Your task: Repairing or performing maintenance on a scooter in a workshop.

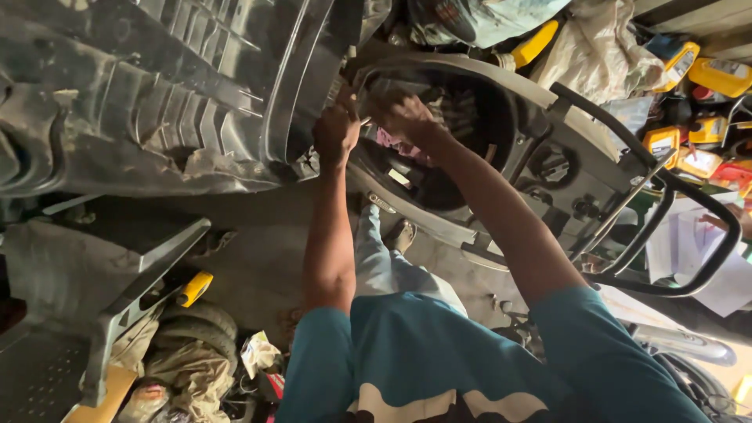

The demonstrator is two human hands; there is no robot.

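Note:
A scooter stands in front of me with its seat (pixel 157 102) tipped up at the left, its black ribbed underside showing. The open under-seat storage tub (pixel 470 117) is at top centre. My left hand (pixel 337 129) is clenched at the seat hinge, between the seat and the tub's rim. Just to its right, my right hand (pixel 403 116) rests with curled fingers on the front edge of the tub; what it holds is hidden. A pink cloth (pixel 392 143) lies inside the tub below my hands.
A black grab rail (pixel 674 235) curves round the scooter's rear at the right. Several yellow containers (pixel 705 78) and white papers (pixel 705 258) crowd the right side. A yellow-handled tool (pixel 194 288), a tyre (pixel 200 319) and rags lie on the floor at lower left.

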